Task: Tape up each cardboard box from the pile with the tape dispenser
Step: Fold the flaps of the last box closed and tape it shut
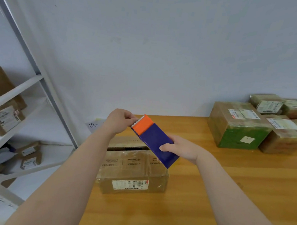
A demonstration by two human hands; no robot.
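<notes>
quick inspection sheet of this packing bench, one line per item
surface: wooden table, boxes standing on it
job's things: cardboard box in front of the person, dark gap along its top flap; blue and orange tape dispenser held above it; pile of boxes far right
clutter: paper note by the table's far left corner
grippers: left hand pinches the dispenser's orange toothed end; right hand grips its blue body
cables: nothing seen
surroundings: shelf rack with parcels on the left; plain wall behind

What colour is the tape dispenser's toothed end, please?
Toothed end of the blue tape dispenser: orange; head view.
</notes>
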